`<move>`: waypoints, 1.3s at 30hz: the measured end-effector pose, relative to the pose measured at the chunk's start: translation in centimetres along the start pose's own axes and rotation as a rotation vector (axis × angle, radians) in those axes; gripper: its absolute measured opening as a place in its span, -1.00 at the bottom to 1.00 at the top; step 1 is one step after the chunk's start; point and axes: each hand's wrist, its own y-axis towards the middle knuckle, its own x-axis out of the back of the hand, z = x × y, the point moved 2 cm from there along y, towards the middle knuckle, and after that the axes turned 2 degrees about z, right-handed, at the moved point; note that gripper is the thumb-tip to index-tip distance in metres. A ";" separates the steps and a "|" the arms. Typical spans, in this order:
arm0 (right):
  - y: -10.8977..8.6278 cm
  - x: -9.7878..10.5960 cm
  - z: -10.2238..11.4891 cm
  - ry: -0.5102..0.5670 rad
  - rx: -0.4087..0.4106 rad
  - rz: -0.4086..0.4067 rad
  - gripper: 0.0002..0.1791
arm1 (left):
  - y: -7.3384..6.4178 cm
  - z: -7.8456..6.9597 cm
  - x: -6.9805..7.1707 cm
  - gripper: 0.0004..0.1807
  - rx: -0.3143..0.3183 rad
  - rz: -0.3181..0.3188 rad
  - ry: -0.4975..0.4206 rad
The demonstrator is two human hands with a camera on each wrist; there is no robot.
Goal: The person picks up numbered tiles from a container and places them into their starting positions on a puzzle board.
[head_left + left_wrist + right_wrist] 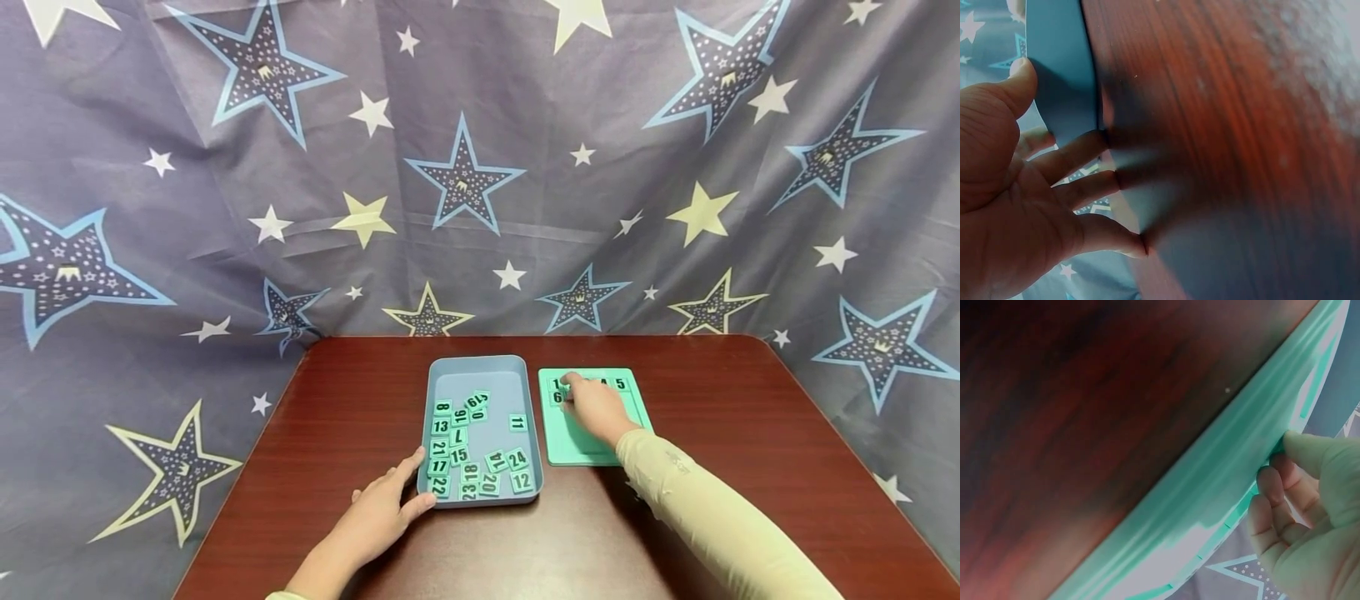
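My right hand (597,407) is over the green puzzle board (588,442), near the tile numbered 6 (557,397). Between its thumb and index finger it pinches a small green tile (1277,447), whose number is hidden. Along the board's top row I see tiles 1 (556,384) and 5 (620,384); the hand covers part of that row. My left hand (378,508) touches the lower left edge of the blue-grey tray (480,364), thumb at the near corner and fingers extended. Loose green number tiles lie in the tray, among them 11 (517,422) and 24 (517,459).
Both the tray and the board rest on a reddish-brown wooden table (360,400), with a narrow gap between them. Behind the table hangs a grey star-patterned cloth (465,267). Several tiles crowd the tray's left side and near end, turned in various directions.
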 end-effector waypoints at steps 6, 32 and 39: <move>0.0 -0.2 0.0 0.004 -0.009 -0.014 -0.60 | 0.0 -0.1 0.0 -0.18 -0.001 -0.003 0.000; 0.1 0.2 14.6 -0.034 0.519 0.273 -0.40 | 0.2 -0.2 0.2 -0.17 -0.008 0.009 0.028; 1.0 -2.6 16.2 -0.236 0.592 0.316 -0.29 | 0.0 -0.3 0.3 -0.17 -0.003 0.020 0.016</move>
